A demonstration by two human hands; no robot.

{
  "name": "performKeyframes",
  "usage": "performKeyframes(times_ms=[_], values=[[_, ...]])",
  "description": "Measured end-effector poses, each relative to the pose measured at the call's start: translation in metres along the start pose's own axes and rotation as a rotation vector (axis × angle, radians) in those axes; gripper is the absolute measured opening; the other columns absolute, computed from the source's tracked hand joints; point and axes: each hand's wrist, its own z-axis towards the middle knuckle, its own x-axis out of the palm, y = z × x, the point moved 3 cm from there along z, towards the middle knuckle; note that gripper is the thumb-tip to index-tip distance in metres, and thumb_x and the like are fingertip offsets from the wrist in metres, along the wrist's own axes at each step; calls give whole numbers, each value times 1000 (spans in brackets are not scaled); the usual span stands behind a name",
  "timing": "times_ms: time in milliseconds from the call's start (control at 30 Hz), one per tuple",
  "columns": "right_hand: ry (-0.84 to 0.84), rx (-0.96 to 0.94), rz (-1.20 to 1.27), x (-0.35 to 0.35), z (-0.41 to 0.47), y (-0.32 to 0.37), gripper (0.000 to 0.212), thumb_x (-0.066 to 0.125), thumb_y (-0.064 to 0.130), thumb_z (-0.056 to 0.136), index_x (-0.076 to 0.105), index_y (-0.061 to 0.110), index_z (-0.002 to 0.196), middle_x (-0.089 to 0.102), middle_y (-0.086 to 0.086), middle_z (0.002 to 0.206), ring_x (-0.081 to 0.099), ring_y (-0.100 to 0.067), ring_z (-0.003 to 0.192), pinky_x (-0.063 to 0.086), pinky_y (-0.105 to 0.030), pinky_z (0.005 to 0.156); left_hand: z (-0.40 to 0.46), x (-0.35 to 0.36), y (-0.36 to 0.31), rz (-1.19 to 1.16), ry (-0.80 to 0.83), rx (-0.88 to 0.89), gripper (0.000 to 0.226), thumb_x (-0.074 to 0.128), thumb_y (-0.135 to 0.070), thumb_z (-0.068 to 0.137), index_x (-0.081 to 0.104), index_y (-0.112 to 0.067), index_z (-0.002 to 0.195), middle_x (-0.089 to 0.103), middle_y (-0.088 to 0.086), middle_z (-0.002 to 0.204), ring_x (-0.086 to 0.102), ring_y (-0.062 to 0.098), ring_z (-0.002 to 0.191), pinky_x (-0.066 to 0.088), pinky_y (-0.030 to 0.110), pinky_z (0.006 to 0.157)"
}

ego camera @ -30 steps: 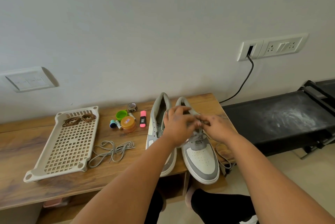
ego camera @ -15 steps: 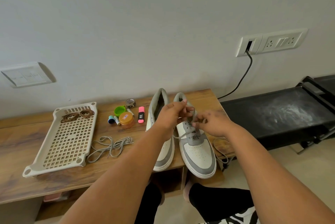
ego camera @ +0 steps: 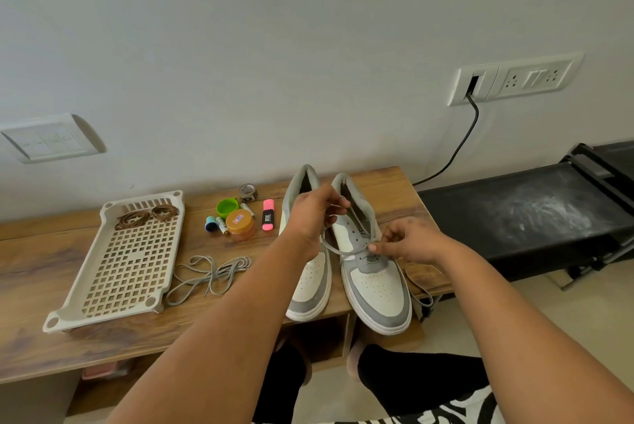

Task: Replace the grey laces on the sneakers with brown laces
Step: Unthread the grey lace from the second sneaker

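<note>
Two white and grey sneakers stand side by side on the wooden table [ego camera: 51,265]. The left sneaker [ego camera: 310,289] has no lace. The right sneaker [ego camera: 375,286] still carries a grey lace [ego camera: 331,245] in its lowest eyelets. My left hand [ego camera: 314,214] pinches a loop of that lace and holds it up above the shoe. My right hand [ego camera: 408,240] pinches the lace at an eyelet near the toe end. A removed grey lace [ego camera: 209,272] lies loose on the table left of the shoes. Two coiled brown laces [ego camera: 145,216] rest in the far end of a cream perforated tray [ego camera: 127,269].
Between tray and shoes sit an orange-lidded jar [ego camera: 240,224], a green cap [ego camera: 227,207], a pink highlighter [ego camera: 268,214], batteries [ego camera: 221,225] and a tape roll [ego camera: 247,192]. A black treadmill [ego camera: 521,214] stands right of the table. A cable [ego camera: 459,145] runs from the wall socket.
My left hand has drawn the grey lace up and to the left out of the upper eyelets. My right hand has slid down the shoe toward the toe end.
</note>
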Motion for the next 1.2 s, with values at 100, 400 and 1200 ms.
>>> performKeyframes(times_ms=[100,400,1200], values=[[-87,-3,-70,1,4,6,39,77,56,73,67,18,79,66,7,81,58,-9,75,41,-24,63,-2,5,-1,15,30,16,24,49,-9,90,61,-11,69,66,0,69,55,8,62,40,26,68],[-146,-25,38,2,0,8,26,82,38,76,63,29,91,61,9,96,56,-7,89,41,-19,66,0,4,2,180,-101,70,31,57,-13,92,62,-14,62,66,-2,66,53,6,58,41,23,66],[-171,-196,-17,0,-14,26,21,76,20,80,67,31,96,58,7,74,52,-5,66,40,-7,58,5,10,24,1344,15,588,21,60,-28,95,68,-22,113,41,2,115,44,19,108,47,34,90]])
